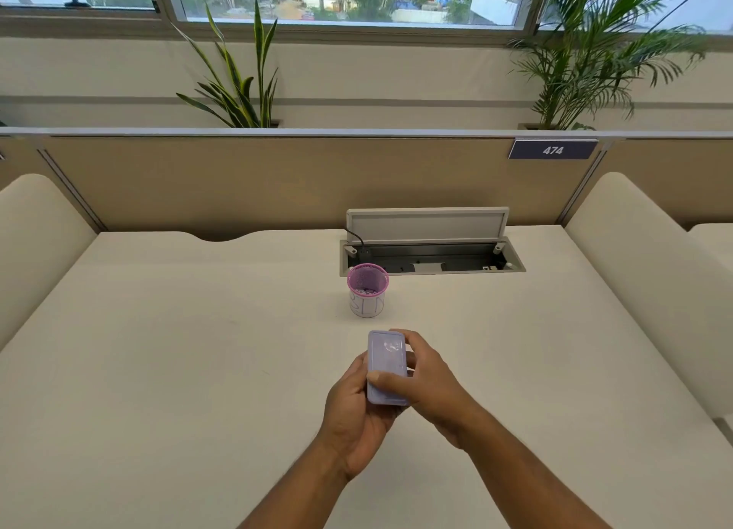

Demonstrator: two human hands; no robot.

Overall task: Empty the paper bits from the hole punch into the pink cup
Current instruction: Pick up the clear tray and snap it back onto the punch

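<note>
A pale lilac hole punch point(386, 360) is held above the desk between both hands, its flat face turned up toward me. My left hand point(355, 413) cups it from below and the left, thumb across its near end. My right hand point(426, 373) grips its right side and far end with the fingertips. The pink cup point(367, 290), a mesh pot with a white paper label, stands upright on the desk just beyond the punch. Small paper bits lie at its bottom.
An open cable hatch point(432, 258) with a raised lid and a black cord sits in the white desk point(198, 330) right behind the cup. A beige partition runs along the back; padded dividers rise at both sides.
</note>
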